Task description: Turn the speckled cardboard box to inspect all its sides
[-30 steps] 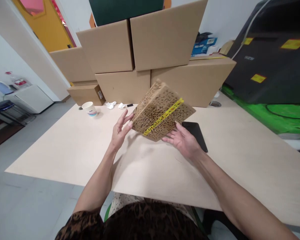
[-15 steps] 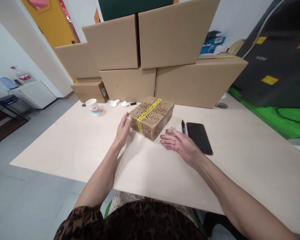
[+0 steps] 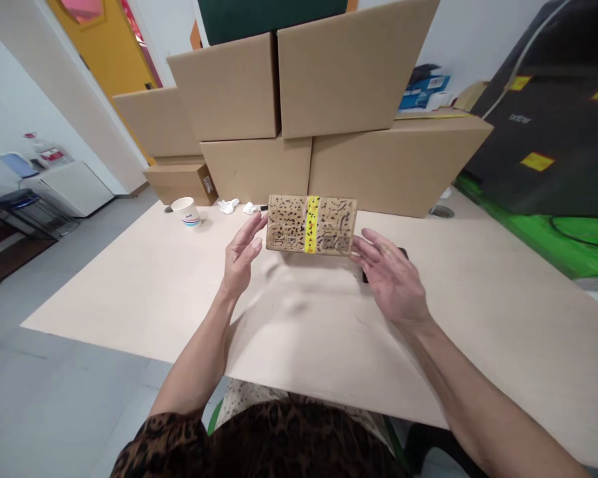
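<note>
A pale wooden bench [image 3: 144,292] fills the view, with a wall of stacked cardboard cartons [image 3: 329,113] along its far edge and a yellow door behind them. You have the small speckled parcel box [image 3: 311,224], bound by a strip of yellow tape [image 3: 311,223], standing on its long edge near the middle of the bench, its broad printed face turned toward you.

Your left hand [image 3: 242,255] presses flat fingers against the box's left end; your right hand [image 3: 391,279] meets the right end with fingers spread. Neither grip closes round it: both are open palms that pinch the box between them.

This looks like a turning or inspecting step. Any further turn calls for even pressure from both sides so the box does not topple. A paper cup [image 3: 186,212] and crumpled tissues [image 3: 228,205] lie well apart at the left; a dark phone [image 3: 402,251] peeks out behind your right fingers.
</note>
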The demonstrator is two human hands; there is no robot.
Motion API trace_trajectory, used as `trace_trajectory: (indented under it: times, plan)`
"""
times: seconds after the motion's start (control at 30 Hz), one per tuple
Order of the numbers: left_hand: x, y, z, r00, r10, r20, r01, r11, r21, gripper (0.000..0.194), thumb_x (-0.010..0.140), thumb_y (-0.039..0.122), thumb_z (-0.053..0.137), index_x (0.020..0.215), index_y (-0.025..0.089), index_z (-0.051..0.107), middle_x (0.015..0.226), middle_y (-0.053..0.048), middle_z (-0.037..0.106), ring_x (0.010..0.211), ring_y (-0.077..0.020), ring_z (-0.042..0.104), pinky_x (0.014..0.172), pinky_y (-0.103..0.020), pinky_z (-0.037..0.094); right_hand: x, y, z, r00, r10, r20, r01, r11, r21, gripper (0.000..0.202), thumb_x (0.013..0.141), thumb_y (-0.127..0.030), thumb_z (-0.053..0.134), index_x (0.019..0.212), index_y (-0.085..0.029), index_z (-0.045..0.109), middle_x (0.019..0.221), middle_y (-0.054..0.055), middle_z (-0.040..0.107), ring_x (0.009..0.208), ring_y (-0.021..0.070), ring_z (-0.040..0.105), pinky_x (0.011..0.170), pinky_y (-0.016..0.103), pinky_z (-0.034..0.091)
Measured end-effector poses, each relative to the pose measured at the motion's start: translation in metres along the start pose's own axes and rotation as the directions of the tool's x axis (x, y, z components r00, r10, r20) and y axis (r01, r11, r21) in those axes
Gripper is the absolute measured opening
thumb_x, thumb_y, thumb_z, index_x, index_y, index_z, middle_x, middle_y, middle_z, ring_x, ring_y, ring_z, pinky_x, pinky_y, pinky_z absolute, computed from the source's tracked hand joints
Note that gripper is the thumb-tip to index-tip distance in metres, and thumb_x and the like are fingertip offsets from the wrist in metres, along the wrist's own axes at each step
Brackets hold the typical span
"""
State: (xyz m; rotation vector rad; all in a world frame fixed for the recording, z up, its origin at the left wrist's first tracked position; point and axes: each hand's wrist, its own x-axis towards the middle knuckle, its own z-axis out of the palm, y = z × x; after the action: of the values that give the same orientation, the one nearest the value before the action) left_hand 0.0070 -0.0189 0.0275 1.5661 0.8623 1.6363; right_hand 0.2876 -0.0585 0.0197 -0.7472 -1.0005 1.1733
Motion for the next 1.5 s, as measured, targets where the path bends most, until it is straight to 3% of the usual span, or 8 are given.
trace_trajectory:
  times: [0.3, 0.47, 0.67, 0.8, 0.93, 1.2, 1.33, 1.5]
  plan:
    - [-0.003, 0.004, 0.008, 0.989, 0.069, 0.134, -0.063, 0.997, -0.052, 0.077, 0.087, 0.059, 0.073, 0.156, 0.037, 0.047, 0.172, -0.002, 0.036, 0.163, -0.0330, 0.024, 0.131, -0.053, 0.030, -0.003, -0.004, 0.005, 0.995, -0.061, 0.079, 0.061, 0.998, -0.003, 0.049, 0.085, -0.053, 0.070, 0.129, -0.034, 0.066, 0.150, 0.007, 0.063, 0.149, 0.0312, 0.049, 0.123, 0.056, 0.041]
    - [-0.006, 0.000, 0.018, 0.976, -0.052, 0.209, 0.050, 0.999, 0.017, 0.097, 0.086, 0.053, 0.076, 0.166, 0.037, 0.023, 0.176, -0.006, 0.025, 0.161, -0.0328, 0.028, 0.131, -0.051, 0.028, -0.007, 0.007, 0.005, 0.990, 0.004, 0.142, 0.009, 0.996, -0.091, 0.055, 0.080, -0.044, 0.081, 0.132, -0.035, 0.067, 0.154, 0.002, 0.060, 0.150, 0.0318, 0.046, 0.125, 0.057, 0.037]
    - [-0.009, 0.009, 0.015, 0.983, 0.002, 0.182, 0.004, 0.999, -0.035, 0.112, 0.086, 0.059, 0.076, 0.166, 0.045, -0.002, 0.172, -0.008, 0.034, 0.156, -0.0329, 0.038, 0.127, -0.055, 0.032, -0.008, -0.014, 0.005, 0.986, -0.126, 0.112, 0.132, 0.990, -0.046, 0.048, 0.080, -0.048, 0.078, 0.126, -0.036, 0.070, 0.151, 0.004, 0.063, 0.149, 0.0352, 0.046, 0.115, 0.062, 0.048]
    - [-0.011, 0.007, 0.016, 0.990, -0.015, 0.141, 0.023, 0.998, -0.054, 0.110, 0.084, 0.055, 0.080, 0.165, 0.049, 0.007, 0.173, -0.006, 0.031, 0.158, -0.0336, 0.035, 0.129, -0.055, 0.030, -0.004, -0.016, 0.004, 0.989, -0.114, 0.098, 0.117, 0.993, -0.027, 0.046, 0.080, -0.047, 0.078, 0.124, -0.038, 0.071, 0.156, 0.001, 0.058, 0.151, 0.0335, 0.044, 0.115, 0.059, 0.049]
    - [-0.008, -0.001, 0.016, 0.984, -0.113, 0.135, 0.117, 0.993, -0.026, 0.094, 0.085, 0.060, 0.075, 0.164, 0.038, 0.029, 0.174, -0.007, 0.031, 0.161, -0.0332, 0.028, 0.131, -0.056, 0.026, 0.001, 0.001, 0.000, 0.998, -0.008, 0.069, 0.012, 0.998, -0.058, 0.048, 0.080, -0.046, 0.080, 0.127, -0.037, 0.070, 0.155, 0.003, 0.058, 0.151, 0.0336, 0.045, 0.118, 0.061, 0.046]
    - [-0.004, -0.015, 0.012, 0.896, -0.408, 0.178, 0.403, 0.913, 0.062, 0.089, 0.082, 0.069, 0.073, 0.159, 0.035, 0.043, 0.171, -0.006, 0.037, 0.157, -0.0409, 0.035, 0.123, -0.062, 0.038, 0.004, 0.022, -0.007, 0.986, 0.162, 0.026, -0.153, 0.967, -0.203, 0.060, 0.074, -0.045, 0.087, 0.130, -0.033, 0.068, 0.153, 0.005, 0.061, 0.150, 0.0333, 0.047, 0.124, 0.061, 0.037]
    - [-0.006, -0.011, 0.013, 0.915, -0.384, 0.121, 0.383, 0.923, 0.029, 0.097, 0.080, 0.065, 0.078, 0.161, 0.031, 0.039, 0.166, -0.012, 0.045, 0.156, -0.0394, 0.037, 0.124, -0.061, 0.036, 0.005, 0.018, -0.007, 0.996, 0.085, 0.009, -0.082, 0.986, -0.148, 0.055, 0.075, -0.044, 0.085, 0.127, -0.033, 0.069, 0.148, 0.005, 0.065, 0.145, 0.0326, 0.053, 0.125, 0.061, 0.036]
    - [-0.006, 0.001, 0.012, 0.977, -0.172, 0.129, 0.179, 0.983, -0.049, 0.088, 0.086, 0.063, 0.072, 0.161, 0.033, 0.038, 0.163, -0.011, 0.049, 0.156, -0.0352, 0.039, 0.123, -0.059, 0.037, 0.000, -0.010, -0.003, 0.995, -0.080, 0.058, 0.083, 0.996, -0.040, 0.045, 0.082, -0.044, 0.076, 0.126, -0.037, 0.070, 0.145, 0.005, 0.067, 0.143, 0.0330, 0.055, 0.119, 0.061, 0.043]
